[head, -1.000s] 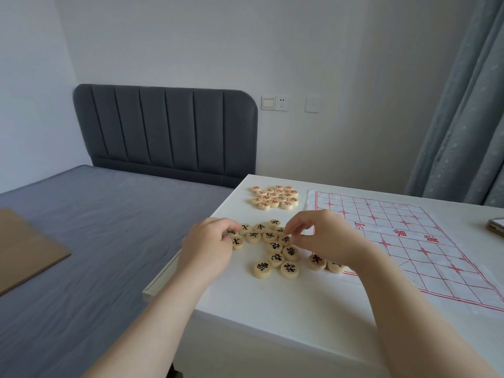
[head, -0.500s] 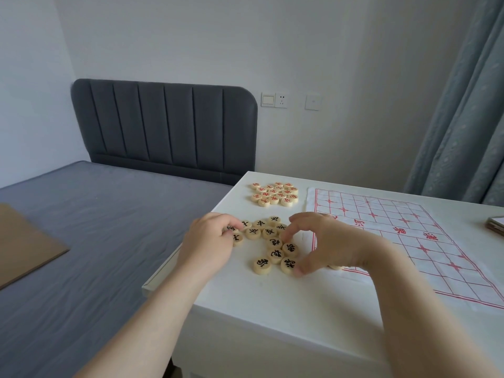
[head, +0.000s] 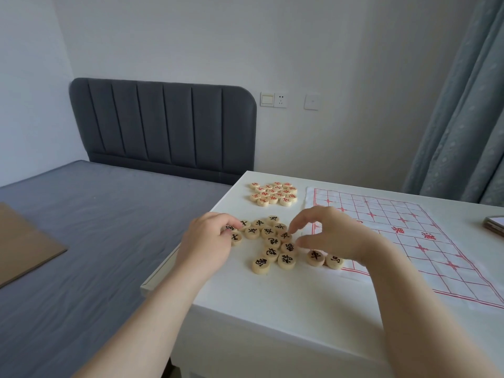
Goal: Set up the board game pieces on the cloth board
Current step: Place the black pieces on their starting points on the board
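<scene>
Right hand has lifted off the two pieces at the near corner of the cloth board; both now show again. It arches loosely and holds nothing, index tip on a black piece mid-pile. Left hand stays curled at the edge of the black pile; grip unclear. Red pieces sit untouched on the table. Setup has barely begun; next pick likely.
</scene>
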Available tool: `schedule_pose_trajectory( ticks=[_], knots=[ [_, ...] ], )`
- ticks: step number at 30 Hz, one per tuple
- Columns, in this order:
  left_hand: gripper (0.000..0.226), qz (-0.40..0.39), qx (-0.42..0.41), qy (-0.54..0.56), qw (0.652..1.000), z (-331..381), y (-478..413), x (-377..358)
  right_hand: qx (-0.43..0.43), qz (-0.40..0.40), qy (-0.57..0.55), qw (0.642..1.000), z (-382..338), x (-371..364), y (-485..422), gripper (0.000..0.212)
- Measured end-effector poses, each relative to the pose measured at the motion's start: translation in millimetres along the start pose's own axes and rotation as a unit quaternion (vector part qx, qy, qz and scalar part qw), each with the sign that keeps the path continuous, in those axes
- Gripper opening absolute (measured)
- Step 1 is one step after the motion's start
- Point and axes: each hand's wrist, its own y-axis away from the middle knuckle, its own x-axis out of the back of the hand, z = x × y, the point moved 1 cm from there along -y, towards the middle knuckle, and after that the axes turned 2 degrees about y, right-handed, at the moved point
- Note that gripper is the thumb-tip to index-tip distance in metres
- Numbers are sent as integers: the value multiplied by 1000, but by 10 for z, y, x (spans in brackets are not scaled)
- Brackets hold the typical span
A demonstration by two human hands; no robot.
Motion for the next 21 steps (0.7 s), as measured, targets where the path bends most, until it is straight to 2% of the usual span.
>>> schedule_pose_trajectory(
  ticks=[3, 7, 11, 14, 18, 21],
  knots=[
    [35, 0, 3, -1, 1000, 1, 1, 0, 0, -5, 27, 1000, 14, 12, -7, 30],
    [36, -1, 8, 0, 1000, 1, -2, -3, 40, -26, -11, 999, -192, -85, 24, 9],
    [34, 5, 2, 0, 1000, -2, 1, -2, 93, -28, 102, 990, -389, -356, -33, 25],
    [34, 11, 5, 3, 1000, -11, -3, -3, 113, -22, 102, 988, -419, -407, -62, 23],
    [35, 8, 10, -7, 1000, -18, -6, -4, 114, -25, 70, 991, -423, -385, -29, 46],
    [37, 21, 17, 3, 1000, -25, 2, 0, 109, -9, 80, 991, -417, -388, -40, 45]
  ],
)
